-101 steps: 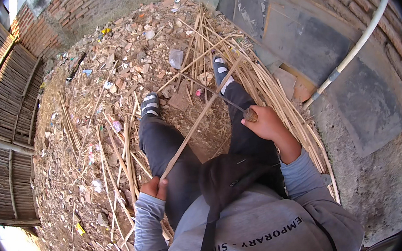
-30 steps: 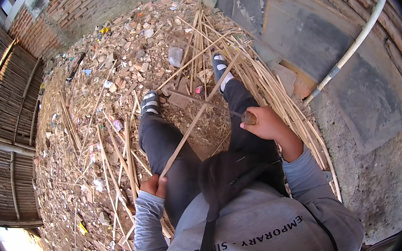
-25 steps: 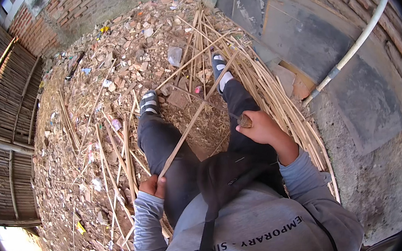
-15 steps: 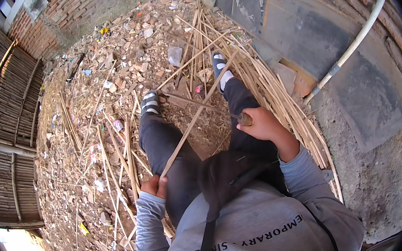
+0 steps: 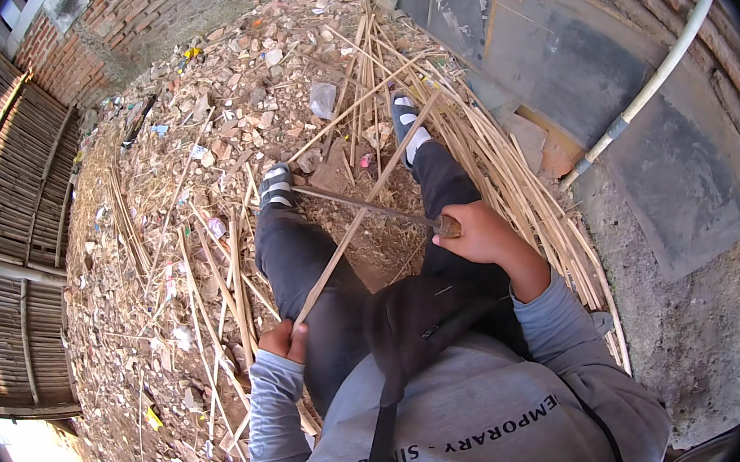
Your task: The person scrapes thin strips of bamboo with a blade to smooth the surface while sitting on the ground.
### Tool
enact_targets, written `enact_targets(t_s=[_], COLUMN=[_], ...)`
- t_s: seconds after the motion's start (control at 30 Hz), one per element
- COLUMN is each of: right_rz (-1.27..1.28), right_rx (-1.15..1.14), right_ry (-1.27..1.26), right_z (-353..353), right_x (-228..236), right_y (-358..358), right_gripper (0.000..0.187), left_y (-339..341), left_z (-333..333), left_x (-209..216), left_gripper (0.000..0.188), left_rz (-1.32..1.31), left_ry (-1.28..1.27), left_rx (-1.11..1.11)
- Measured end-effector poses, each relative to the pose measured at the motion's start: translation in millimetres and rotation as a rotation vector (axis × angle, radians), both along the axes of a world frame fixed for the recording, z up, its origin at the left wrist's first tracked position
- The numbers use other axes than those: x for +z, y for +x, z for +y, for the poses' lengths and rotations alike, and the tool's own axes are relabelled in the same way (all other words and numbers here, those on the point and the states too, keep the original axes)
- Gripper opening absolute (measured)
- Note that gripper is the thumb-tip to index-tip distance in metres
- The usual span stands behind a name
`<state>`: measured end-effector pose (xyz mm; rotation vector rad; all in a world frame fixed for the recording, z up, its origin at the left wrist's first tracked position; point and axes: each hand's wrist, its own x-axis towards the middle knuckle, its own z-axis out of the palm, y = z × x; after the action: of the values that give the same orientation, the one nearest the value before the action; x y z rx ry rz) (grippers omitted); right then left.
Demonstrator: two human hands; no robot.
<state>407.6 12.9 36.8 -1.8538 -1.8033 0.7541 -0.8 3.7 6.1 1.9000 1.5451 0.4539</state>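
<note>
Left hand (image 5: 282, 339): fingers closed around near end of bamboo strip (image 5: 359, 216). Strip runs diagonally up and right, between knees, far end near right foot. Right hand (image 5: 478, 233): fingers closed around knife (image 5: 367, 206) handle; blade points left, crossing strip at mid-length, touching it. Bamboo pile (image 5: 508, 171) on ground just right of legs. White pipe (image 5: 652, 84) along wall, well apart.

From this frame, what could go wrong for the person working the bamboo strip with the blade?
1. The right hand holds a long blade lying across the bamboo strip, above the left leg; a slip might cut the leg.
2. The left hand grips the strip's near end bare, so splinters or a sliding blade may hurt it.
3. Loose bamboo strips crowd the feet, a possible trip hazard.
</note>
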Motion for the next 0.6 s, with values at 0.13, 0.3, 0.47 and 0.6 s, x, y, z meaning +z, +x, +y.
enact_targets(t_s=[0.13,0.3,0.47,0.6], right_rz=[0.026,0.064,0.081,0.029], right_rx=[-0.117,-0.158,-0.041,-0.049], right_ry=[0.124,0.140,0.002,0.004], right_z=[3,-5,-6,-3], right_x=[-7,-25,-20,-8], right_y=[12,6,-5,0], right_gripper=[0.034,0.033,0.034,0.034], left_y=[-3,1,-3,-1], left_z=[0,1,1,0], left_x=[-6,-3,-5,-2], left_gripper=[0.061,0.048,0.047,0.046], left_rz=[-0.019,-0.006,-0.036,-0.043], left_ry=[-0.017,0.008,-0.018,-0.027], left_rx=[0.003,0.003,0.006,0.013])
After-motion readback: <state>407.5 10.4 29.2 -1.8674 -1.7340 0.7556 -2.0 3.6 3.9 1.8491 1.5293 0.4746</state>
